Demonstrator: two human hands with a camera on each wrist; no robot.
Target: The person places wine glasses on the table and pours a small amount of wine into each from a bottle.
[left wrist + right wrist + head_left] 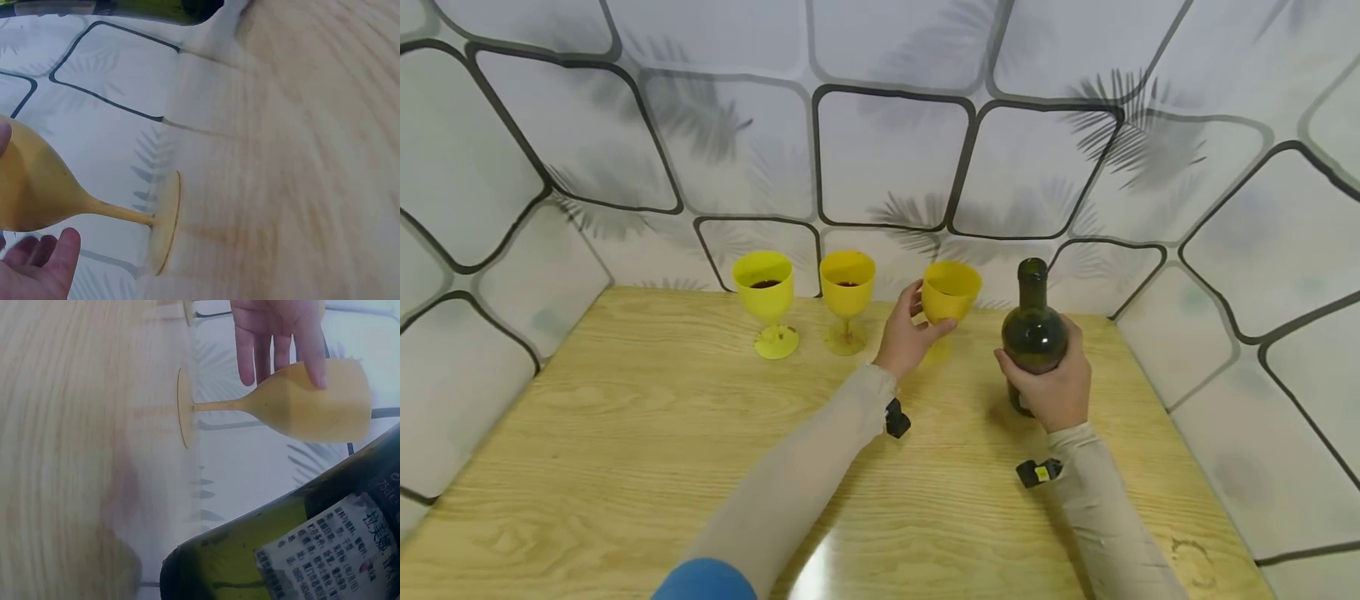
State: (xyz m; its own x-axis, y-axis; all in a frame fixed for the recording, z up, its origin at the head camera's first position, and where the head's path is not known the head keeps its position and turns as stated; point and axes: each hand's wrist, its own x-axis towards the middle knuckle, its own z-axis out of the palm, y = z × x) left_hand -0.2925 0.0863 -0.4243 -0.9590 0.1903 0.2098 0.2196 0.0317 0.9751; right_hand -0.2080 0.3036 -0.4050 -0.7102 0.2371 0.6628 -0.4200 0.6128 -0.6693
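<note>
My left hand [912, 333] is at the bowl of a yellow goblet [953, 287], thumb in front and fingers around the far side. In the left wrist view, some fingers [61, 259] sit apart from the bowl. The goblet stands upright, its round foot [166, 222] at the tabletop. To its right, my right hand [1058, 379] grips a dark green glass wine bottle [1033, 329] round its body, neck up. A white printed label [328, 550] shows on the bottle in the right wrist view.
Two more yellow goblets, a left one [765, 287] and a middle one [847, 283], stand left of my left hand, both with dark liquid inside. The light wooden table [625, 433] meets patterned walls [895, 158] at the back and sides. A faint ring mark [1192, 562] lies at front right.
</note>
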